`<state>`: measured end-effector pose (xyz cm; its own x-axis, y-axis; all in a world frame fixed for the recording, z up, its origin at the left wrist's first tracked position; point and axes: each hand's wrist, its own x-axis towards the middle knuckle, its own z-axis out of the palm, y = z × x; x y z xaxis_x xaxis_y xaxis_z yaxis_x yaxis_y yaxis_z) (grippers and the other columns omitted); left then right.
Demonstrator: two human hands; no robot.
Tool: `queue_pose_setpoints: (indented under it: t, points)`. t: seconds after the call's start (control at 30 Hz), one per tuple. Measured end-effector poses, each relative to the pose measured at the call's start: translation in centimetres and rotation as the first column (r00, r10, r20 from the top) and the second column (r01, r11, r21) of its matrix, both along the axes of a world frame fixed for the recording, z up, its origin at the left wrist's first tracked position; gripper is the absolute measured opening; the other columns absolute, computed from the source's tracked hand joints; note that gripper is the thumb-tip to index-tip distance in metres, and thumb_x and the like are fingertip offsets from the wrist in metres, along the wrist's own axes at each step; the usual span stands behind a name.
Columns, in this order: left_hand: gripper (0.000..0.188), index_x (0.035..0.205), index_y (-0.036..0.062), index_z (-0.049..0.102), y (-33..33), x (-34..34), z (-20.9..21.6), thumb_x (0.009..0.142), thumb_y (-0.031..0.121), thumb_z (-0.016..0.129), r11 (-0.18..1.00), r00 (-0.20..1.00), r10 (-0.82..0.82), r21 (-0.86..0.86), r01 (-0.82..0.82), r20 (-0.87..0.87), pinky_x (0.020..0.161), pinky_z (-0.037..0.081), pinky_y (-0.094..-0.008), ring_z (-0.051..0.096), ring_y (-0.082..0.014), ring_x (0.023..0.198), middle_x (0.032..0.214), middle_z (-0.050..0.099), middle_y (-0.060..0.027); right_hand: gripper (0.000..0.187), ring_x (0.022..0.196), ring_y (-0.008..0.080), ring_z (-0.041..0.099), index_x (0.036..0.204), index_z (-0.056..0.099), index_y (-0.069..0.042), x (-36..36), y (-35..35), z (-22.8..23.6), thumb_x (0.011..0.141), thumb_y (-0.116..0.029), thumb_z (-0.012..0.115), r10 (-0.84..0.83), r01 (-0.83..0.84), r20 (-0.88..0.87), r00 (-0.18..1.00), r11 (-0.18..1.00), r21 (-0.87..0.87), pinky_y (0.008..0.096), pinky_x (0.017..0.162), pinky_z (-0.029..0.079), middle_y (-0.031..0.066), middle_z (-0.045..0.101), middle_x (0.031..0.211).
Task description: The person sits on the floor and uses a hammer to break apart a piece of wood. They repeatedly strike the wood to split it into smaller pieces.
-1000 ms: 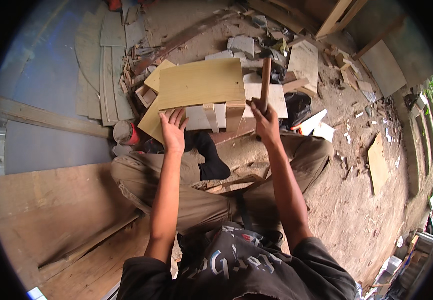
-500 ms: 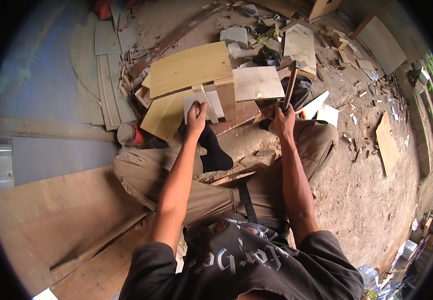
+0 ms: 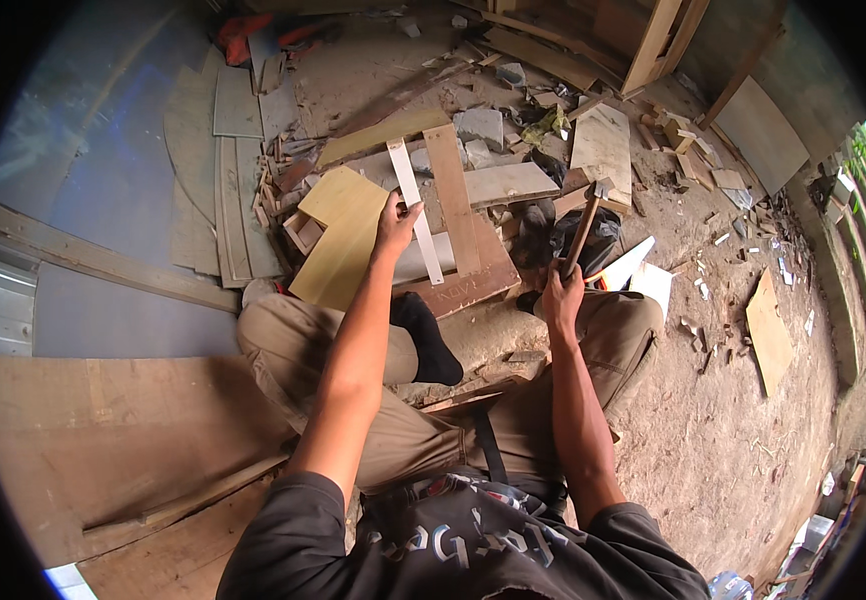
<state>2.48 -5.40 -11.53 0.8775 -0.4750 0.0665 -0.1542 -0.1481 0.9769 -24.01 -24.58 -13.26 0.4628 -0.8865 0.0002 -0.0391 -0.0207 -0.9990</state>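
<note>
My left hand [image 3: 399,222] is closed around a narrow white wooden strip [image 3: 414,205], held near its middle. The strip slants beside a longer brown wooden board [image 3: 453,200], which joins a yellowish panel [image 3: 378,136] now seen nearly edge-on. In my right hand [image 3: 562,290] is a hammer [image 3: 582,230], gripped low on its wooden handle, with the head up and away from the boards. A reddish-brown board [image 3: 478,280] lies beneath the pieces, in front of my socked foot [image 3: 427,338].
Yellow boards [image 3: 338,240] lie left of the work. A pale plank [image 3: 511,183] and black plastic bag [image 3: 591,236] are to the right. Wood scraps and concrete chunks [image 3: 480,127] litter the far ground. A cut plywood piece [image 3: 769,333] lies far right.
The panel assembly has tilted up, so its broad yellow face now shows as a narrow edge. My left hand and the white strip have turned with it. The hammer stays in my right hand.
</note>
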Motion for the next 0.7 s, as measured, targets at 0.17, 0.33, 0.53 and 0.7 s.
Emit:
queue_pose_setpoints:
  t: [0.17, 0.33, 0.53, 0.7]
  points:
    - [0.034, 0.113, 0.0019, 0.052, -0.8, 0.3, -1.0, 0.090, 0.024, 0.065, 0.995, 1.000, 0.030, -0.095, -0.030, 0.000, 0.065, 0.047, -0.0284, 0.060, -0.0125, 0.075, 0.085, 0.064, -0.0052, 0.009, 0.057, 0.0132, 0.057, 0.094, 0.054, -0.001, 0.0, -0.9, -2.8, 0.093, -0.010, 0.054, 0.032, -0.037, -0.047, 0.998, 0.992, -0.117, 0.0269, 0.050, 0.045, 0.0053, 0.058, 0.070]
    - [0.039, 0.100, 0.0003, 0.059, -1.2, -1.2, -4.9, 0.090, 0.037, 0.062, 0.989, 0.995, 0.097, 0.113, -0.094, -0.018, 0.069, 0.049, -0.0341, 0.063, -0.0183, 0.077, 0.081, 0.065, -0.0097, 0.009, 0.056, 0.0115, 0.056, 0.093, 0.054, -0.002, -0.6, -0.5, -2.8, 0.093, -0.011, 0.054, 0.059, -0.065, -0.062, 0.996, 0.992, -0.106, 0.0259, 0.048, 0.044, 0.0042, 0.057, 0.069]
    - [0.038, 0.094, 0.0013, 0.056, -1.8, -2.2, -7.7, 0.091, 0.039, 0.061, 0.967, 0.986, 0.155, 0.197, -0.164, 0.061, 0.066, 0.046, -0.0369, 0.057, -0.0229, 0.071, 0.076, 0.059, -0.0097, 0.015, 0.063, 0.0205, 0.064, 0.093, 0.060, 0.000, -0.7, -0.2, -2.5, 0.088, -0.014, 0.057, -0.008, -0.010, -0.176, 0.984, 0.995, -0.102, 0.0331, 0.059, 0.048, 0.0111, 0.062, 0.069]
    - [0.042, 0.088, 0.0036, 0.054, -2.7, 0.4, -7.2, 0.099, 0.044, 0.045, 0.961, 0.965, 0.263, -0.088, -0.261, 0.008, 0.061, 0.047, -0.0345, 0.059, -0.0170, 0.064, 0.066, 0.059, -0.0068, 0.013, 0.066, 0.0222, 0.066, 0.094, 0.059, -0.001, -0.7, 1.1, -2.2, 0.082, -0.007, 0.057, 0.030, -0.037, -0.166, 0.986, 0.998, -0.042, 0.0342, 0.062, 0.052, 0.0115, 0.065, 0.073]
